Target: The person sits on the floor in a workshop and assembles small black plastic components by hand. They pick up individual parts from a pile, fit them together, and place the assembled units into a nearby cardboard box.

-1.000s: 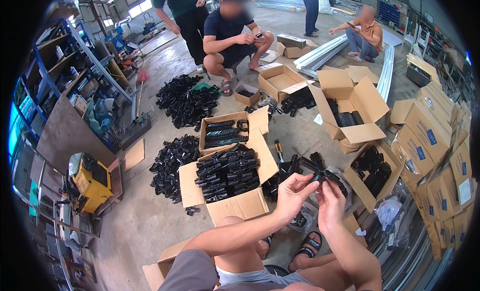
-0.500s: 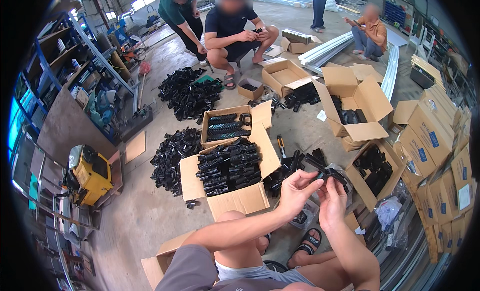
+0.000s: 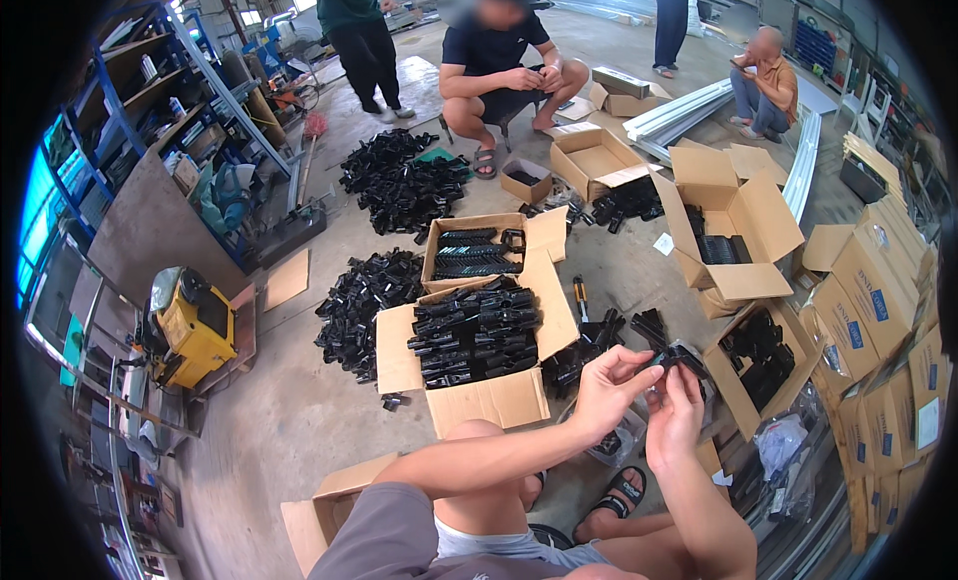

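Both hands meet in front of me over a small black part [image 3: 685,357], which looks like a plastic fitting; its exact kind is too small to tell. My right hand [image 3: 677,410] grips it from below with bent fingers. At its left end my left hand [image 3: 611,388] pinches with thumb and forefinger, and a small teal spot shows there. Just left of my hands is an open cardboard box [image 3: 489,400] heaped with black fittings [image 3: 474,331]. More black parts [image 3: 589,341] lie on the floor behind my left hand, and a clear plastic bag [image 3: 624,435] sits beneath my wrists.
Piles of black fittings [image 3: 364,306] cover the floor to the left. Open cartons [image 3: 748,381] stand at right, near stacked boxes [image 3: 863,301]. An orange-handled tool [image 3: 580,293] lies ahead. A person in dark clothes [image 3: 499,61] sits opposite; others are farther back. A yellow machine [image 3: 190,331] stands left.
The whole view has shifted, so the surroundings sit farther right and slightly lower. My hands keep nearly the same grip on the black part. The person in green at the back now stands straighter.
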`<state>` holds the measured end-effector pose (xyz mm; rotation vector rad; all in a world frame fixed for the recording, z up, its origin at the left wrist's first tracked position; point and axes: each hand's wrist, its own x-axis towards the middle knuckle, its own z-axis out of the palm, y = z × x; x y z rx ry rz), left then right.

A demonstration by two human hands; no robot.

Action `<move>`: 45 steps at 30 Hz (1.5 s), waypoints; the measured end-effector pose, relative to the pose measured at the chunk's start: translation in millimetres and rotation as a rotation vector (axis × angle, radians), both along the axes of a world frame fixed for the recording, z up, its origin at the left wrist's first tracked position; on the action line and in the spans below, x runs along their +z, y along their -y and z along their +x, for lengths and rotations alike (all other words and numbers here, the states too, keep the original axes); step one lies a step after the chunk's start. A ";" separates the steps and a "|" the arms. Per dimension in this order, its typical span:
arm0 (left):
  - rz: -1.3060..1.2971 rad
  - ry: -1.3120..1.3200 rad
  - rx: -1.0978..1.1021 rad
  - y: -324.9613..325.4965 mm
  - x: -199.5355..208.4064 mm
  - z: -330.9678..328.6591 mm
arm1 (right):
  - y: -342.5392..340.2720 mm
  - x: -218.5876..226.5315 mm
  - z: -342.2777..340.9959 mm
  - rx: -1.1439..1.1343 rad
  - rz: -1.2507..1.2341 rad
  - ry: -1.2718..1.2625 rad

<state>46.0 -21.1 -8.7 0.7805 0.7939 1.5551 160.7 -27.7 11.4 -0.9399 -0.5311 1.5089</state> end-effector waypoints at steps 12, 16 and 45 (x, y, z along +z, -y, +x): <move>-0.015 0.012 0.006 1.8 4.8 1.8 | -0.3 0.7 0.1 -0.052 0.003 -0.023; -0.018 0.010 0.013 2.0 4.0 3.2 | 1.3 0.9 -0.2 -0.064 0.005 -0.014; 0.088 0.075 -0.040 -0.5 2.2 7.9 | 1.5 -3.6 6.3 -0.018 0.050 0.084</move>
